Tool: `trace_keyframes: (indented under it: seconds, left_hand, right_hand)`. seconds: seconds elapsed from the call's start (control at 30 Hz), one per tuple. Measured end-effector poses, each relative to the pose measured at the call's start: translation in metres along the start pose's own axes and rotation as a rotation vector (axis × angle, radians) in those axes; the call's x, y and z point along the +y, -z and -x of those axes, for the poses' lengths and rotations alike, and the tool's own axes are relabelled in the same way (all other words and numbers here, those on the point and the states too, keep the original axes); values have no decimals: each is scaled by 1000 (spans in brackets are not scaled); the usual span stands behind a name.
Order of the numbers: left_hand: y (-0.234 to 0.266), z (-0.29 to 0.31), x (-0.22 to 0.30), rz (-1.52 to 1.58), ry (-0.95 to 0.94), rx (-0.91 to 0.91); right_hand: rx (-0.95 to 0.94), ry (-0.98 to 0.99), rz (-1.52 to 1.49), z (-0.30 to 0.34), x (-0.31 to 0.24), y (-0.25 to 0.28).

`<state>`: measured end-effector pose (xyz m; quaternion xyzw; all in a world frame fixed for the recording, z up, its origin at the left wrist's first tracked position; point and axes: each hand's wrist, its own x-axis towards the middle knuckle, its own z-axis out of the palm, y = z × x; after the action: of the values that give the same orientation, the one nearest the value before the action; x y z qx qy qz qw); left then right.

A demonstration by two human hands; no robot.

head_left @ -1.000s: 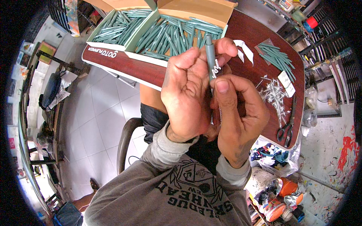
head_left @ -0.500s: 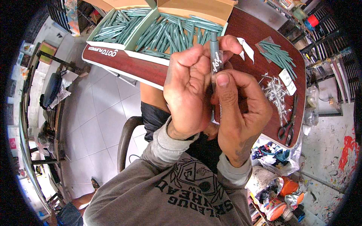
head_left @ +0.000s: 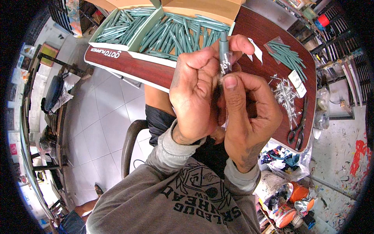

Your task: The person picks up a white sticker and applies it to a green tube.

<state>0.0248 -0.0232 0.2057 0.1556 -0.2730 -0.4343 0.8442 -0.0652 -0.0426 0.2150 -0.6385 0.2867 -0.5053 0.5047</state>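
Observation:
Before my chest, a slim teal pen (head_left: pixel 223 46) stands nearly upright between my two hands. A clear plastic sleeve with white lettering (head_left: pixel 227 62) surrounds part of it. My left hand (head_left: pixel 196 85), palm toward me, holds the pen behind its curled fingers, with one fingertip out beyond it on the right. My right hand (head_left: pixel 249 103) pinches the lower part of the sleeve between thumb and bent forefinger. The pen's lower end is hidden behind my hands. Past them, an open box (head_left: pixel 134 48) with two sections holds many similar teal pens (head_left: pixel 179 35).
On the dark red table (head_left: pixel 253 27) lie more teal pens (head_left: pixel 286 56), a white card (head_left: pixel 297 84), thin white pieces (head_left: pixel 286 99) and black scissors (head_left: pixel 298 134). A plastic bag of scraps (head_left: pixel 288 160) and paint containers (head_left: pixel 282 216) stand lower right. Another person's leg (head_left: pixel 87 206) shows lower left.
The pen has shifted slightly to the right and up, and its sleeve lettering has turned a little. Both hands keep nearly the same place and hold.

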Motion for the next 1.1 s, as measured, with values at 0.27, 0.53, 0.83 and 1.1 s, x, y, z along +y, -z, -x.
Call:
trace_keyframes:
  seconds: [0.27, 0.53, 0.83, 1.1]
  left_hand:
    - [3, -2, -1, 14, -7, -40]
    - [2, -6, 1, 188, 39, -129]
    - [8, -3, -3, -61, -67, -100]
    - [-4, -6, 8, 107, 79, -159]
  right_hand:
    - [-5, 26, 0, 0, 0, 1]
    - [10, -30, -36, 1, -2, 0]
    - [17, -16, 22, 0, -2, 1]
    - [1, 26, 17, 1, 0, 2]
